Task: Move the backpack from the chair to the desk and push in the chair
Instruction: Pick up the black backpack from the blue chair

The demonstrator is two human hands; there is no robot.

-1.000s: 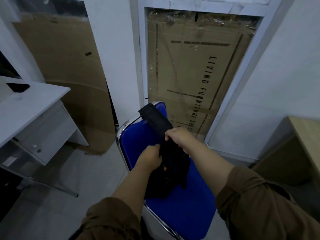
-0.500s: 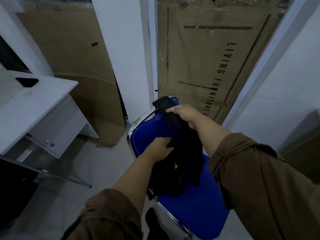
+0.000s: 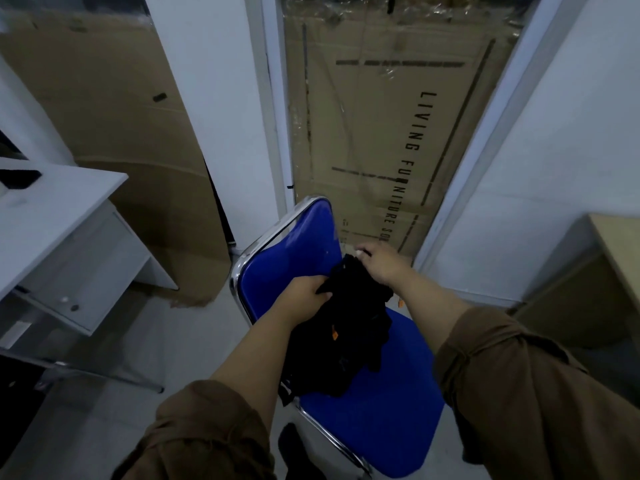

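A black backpack (image 3: pixel 341 336) with a small orange tag rests on the seat of a blue chair (image 3: pixel 384 410) with a chrome frame, in the middle of the view. My left hand (image 3: pixel 306 294) grips the bag's upper left side. At the bag's top, close to the chair back, my right hand (image 3: pixel 381 263) is closed on the fabric. The white desk (image 3: pixel 45 216) stands at the left, apart from the chair.
Large cardboard boxes (image 3: pixel 377 133) lean against the wall behind the chair and behind the desk. A wooden table (image 3: pixel 620 247) stands at the right edge. A drawer unit (image 3: pixel 79 271) hangs under the desk. A dark shoe (image 3: pixel 294 448) shows by the chair's front.
The strap that stood up over the chair back has come down, and the backrest top is now bare. Both hands have stayed on the bag; my right hand moved lower and to the right.
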